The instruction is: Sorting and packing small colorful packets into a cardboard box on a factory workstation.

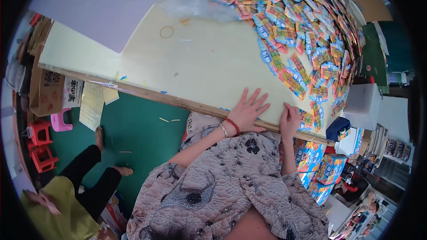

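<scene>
My left hand (250, 110) lies flat at the table's near edge, its fingers spread over the cream tabletop (195, 71). A red bead bracelet (232, 126) and a pale bangle (223, 130) circle that wrist. To its right, my right hand (290, 119) rests on the same edge with the forefinger stretched out and the other fingers loosely bent. Nothing shows in either hand. Beside the right hand, small colourful flat packets (292, 84) in orange, green and blue spread from a large heap (307, 31); one packet (305, 120) lies just next to it.
A lavender board (98, 6) covers the table's far left. Clear plastic film (191, 2) and a rubber band (167, 32) lie beyond my hands. A dark blue object (338, 129) sits at the right corner, above colourful cartons (331, 169). A seated person (66, 209) and red stools (43, 158) are at left.
</scene>
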The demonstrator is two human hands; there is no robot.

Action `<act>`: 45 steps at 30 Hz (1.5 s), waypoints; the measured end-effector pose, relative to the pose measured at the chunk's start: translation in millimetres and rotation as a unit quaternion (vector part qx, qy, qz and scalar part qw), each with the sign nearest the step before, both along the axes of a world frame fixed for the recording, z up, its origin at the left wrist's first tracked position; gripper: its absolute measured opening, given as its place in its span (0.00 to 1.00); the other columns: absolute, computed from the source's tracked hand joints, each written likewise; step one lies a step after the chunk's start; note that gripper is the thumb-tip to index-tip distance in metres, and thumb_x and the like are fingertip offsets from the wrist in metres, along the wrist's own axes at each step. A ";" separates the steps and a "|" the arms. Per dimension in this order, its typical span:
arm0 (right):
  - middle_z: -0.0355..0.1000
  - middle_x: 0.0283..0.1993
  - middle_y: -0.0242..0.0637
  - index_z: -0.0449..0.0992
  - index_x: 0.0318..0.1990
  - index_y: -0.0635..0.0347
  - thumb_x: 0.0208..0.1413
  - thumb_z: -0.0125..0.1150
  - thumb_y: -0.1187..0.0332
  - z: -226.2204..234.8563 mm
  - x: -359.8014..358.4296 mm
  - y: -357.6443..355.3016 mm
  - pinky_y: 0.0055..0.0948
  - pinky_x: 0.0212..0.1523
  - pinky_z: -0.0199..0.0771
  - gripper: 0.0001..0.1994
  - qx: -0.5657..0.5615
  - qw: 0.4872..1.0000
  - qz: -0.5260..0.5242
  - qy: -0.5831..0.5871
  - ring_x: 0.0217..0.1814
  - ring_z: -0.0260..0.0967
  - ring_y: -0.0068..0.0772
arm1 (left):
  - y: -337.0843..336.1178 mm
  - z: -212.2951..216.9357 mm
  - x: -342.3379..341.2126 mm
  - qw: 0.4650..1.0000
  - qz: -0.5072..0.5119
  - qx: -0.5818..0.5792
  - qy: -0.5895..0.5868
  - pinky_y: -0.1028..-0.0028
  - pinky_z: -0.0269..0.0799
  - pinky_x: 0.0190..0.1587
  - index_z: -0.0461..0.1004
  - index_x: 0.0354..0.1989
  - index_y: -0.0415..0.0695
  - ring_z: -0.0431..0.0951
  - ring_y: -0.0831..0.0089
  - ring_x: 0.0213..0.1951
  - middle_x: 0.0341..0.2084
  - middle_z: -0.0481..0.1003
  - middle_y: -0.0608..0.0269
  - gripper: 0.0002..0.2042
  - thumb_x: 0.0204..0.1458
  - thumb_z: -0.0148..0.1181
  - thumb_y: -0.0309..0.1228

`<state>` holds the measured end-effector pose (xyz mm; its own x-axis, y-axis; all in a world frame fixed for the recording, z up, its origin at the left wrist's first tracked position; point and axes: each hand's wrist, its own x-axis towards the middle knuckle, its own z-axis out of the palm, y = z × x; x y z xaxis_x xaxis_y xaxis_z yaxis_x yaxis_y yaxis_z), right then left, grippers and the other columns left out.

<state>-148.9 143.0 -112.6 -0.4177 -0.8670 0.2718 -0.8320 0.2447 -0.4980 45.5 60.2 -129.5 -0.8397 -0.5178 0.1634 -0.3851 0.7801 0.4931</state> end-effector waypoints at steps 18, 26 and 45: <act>0.66 0.32 0.38 0.76 0.41 0.58 0.50 0.56 0.78 0.3 0.1 4.5 0.34 0.35 0.60 0.11 -0.015 1.000 -0.007 0.006 0.32 0.65 0.38 | 1.3 1.6 -2.6 0.999 -0.005 -0.007 -0.031 0.42 0.32 0.65 0.56 0.65 0.53 0.40 0.54 0.69 0.67 0.48 0.59 0.44 0.42 0.53 0.66; 0.67 0.32 0.37 0.76 0.41 0.59 0.49 0.55 0.78 3.1 -0.6 3.5 0.34 0.36 0.60 0.11 -0.017 1.000 -0.005 -0.003 0.32 0.65 0.38 | -1.4 6.0 -5.3 0.999 -0.007 -0.010 -0.037 0.42 0.36 0.65 0.55 0.66 0.53 0.41 0.54 0.69 0.68 0.48 0.58 0.45 0.41 0.53 0.66; 0.68 0.34 0.38 0.76 0.39 0.57 0.46 0.57 0.78 0.5 -0.4 6.1 0.36 0.38 0.62 0.11 -0.002 1.000 -0.017 0.013 0.36 0.67 0.40 | -0.5 -2.9 -5.1 0.994 -0.026 -0.065 -0.082 0.42 0.34 0.65 0.51 0.68 0.55 0.42 0.56 0.69 0.68 0.46 0.60 0.45 0.42 0.51 0.66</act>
